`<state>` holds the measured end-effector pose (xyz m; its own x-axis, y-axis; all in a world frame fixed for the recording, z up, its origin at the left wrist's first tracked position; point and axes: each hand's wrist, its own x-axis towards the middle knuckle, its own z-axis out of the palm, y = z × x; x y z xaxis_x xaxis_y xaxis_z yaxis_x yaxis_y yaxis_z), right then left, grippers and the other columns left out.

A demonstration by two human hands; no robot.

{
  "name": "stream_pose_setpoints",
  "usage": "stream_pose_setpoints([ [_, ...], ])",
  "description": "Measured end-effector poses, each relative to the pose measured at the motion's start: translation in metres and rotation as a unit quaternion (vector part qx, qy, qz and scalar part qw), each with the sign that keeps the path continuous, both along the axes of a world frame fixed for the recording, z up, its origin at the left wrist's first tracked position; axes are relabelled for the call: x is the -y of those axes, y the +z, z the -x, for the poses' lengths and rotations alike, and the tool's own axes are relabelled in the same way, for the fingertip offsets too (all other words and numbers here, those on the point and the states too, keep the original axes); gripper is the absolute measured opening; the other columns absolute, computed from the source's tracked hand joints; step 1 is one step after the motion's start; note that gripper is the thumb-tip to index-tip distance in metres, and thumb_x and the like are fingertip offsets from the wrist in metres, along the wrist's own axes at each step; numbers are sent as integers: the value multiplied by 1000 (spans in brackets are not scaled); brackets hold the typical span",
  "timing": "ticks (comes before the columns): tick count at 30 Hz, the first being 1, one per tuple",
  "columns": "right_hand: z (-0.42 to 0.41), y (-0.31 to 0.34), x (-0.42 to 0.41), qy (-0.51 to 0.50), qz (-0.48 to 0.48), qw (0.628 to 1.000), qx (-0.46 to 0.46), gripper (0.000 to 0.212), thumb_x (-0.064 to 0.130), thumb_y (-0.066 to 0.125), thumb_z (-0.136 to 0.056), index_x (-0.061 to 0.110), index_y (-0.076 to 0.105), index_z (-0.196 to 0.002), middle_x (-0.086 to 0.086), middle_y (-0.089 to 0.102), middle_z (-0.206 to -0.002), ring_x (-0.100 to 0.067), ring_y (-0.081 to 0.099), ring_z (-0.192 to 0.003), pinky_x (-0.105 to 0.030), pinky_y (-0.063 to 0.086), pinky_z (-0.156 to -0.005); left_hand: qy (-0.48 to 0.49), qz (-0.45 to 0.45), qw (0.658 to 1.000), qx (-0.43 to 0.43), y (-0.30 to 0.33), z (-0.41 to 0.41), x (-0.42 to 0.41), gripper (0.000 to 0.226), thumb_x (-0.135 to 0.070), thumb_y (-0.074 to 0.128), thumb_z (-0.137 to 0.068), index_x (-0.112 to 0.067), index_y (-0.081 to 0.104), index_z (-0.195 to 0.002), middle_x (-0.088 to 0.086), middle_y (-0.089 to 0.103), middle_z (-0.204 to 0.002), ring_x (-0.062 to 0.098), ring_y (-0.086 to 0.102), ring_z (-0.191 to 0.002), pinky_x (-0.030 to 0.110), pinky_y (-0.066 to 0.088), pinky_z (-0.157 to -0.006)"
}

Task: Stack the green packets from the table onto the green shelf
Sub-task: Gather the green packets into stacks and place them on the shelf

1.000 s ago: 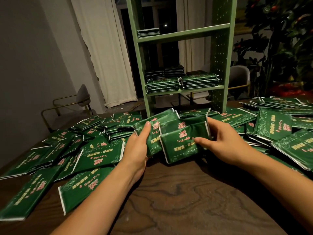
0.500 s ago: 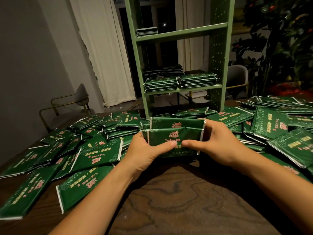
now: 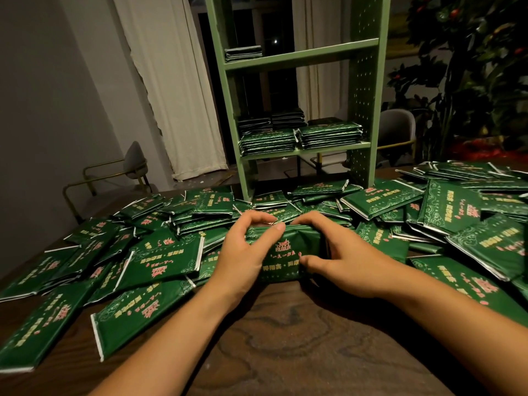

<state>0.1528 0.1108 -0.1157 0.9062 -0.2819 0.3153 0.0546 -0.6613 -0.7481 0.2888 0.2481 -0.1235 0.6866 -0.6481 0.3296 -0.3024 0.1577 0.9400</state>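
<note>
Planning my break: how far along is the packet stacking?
Done: several stacks on the green shelf's lower board, one small stack higher up. In hand: both hands, left hand and right hand, grip a bundle of packets. Left: many loose packets across the table.

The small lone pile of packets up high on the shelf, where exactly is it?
The small pile sits at the left end of the green shelf's upper board, against the left upright, above the fuller stacks one board down.
</note>
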Motion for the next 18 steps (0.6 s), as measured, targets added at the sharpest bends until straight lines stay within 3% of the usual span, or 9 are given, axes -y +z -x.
stream_pose_setpoints([
  [3, 0, 4, 3, -20, -51, 998, 39, 39, 2, 67, -91, 28, 56, -119, 11, 66, -107, -4, 66, -98, -26, 56, -85, -23, 7, 999, -37, 1, -1, -1, 56, -25, 88, -74, -22, 57, -121, 5, 70, -112, 19, 73, -97, 28, 59, -76],
  [6, -1, 13, 5, -56, -158, 983, 70, 43, -2, 67, -91, 25, 55, -123, 3, 70, -111, -7, 70, -97, -27, 59, -82, -45, -20, 999, -7, 5, -1, 3, 38, -3, 76, -85, -17, 61, -116, -3, 77, -106, 12, 73, -101, 25, 58, -85],
  [9, 0, 30, 8, -94, -207, 973, 38, 52, 9, 73, -89, 33, 50, -130, 5, 66, -109, 2, 68, -89, -20, 54, -78, -40, -38, 998, -19, 14, -2, 7, 25, -2, 73, -88, -21, 66, -104, -8, 79, -95, 11, 74, -94, 25, 58, -84],
  [11, 1, 41, 12, -91, -265, 960, 23, 51, 12, 72, -89, 32, 52, -131, 9, 68, -116, 0, 66, -99, -26, 51, -89, -43, -25, 998, -50, 21, -5, 10, 23, -3, 74, -87, -18, 67, -104, -4, 79, -96, 14, 74, -94, 30, 58, -87],
  [13, 6, 55, 15, -85, -263, 961, 6, 30, 11, 70, -91, 31, 62, -111, 23, 73, -97, 3, 68, -92, -24, 51, -87, -50, -8, 995, -90, 30, -8, 13, 29, -10, 79, -81, -15, 68, -107, 4, 78, -103, 22, 73, -102, 44, 55, -97],
  [14, 9, 59, 17, -79, -249, 965, 2, 21, 10, 69, -92, 29, 65, -101, 20, 74, -87, 1, 69, -87, -23, 51, -80, -59, 0, 992, -110, 33, -9, 14, 34, -15, 80, -76, -13, 69, -108, 7, 78, -105, 26, 72, -105, 48, 54, -99],
  [18, 15, 81, 25, -64, -250, 966, 6, 15, 7, 70, -90, 8, 70, -105, -1, 76, -96, -16, 72, -88, -30, 53, -78, -81, 34, 981, -175, 60, -5, 21, 25, -18, 73, -86, -9, 70, -110, 8, 78, -100, 20, 75, -92, 35, 62, -75],
])
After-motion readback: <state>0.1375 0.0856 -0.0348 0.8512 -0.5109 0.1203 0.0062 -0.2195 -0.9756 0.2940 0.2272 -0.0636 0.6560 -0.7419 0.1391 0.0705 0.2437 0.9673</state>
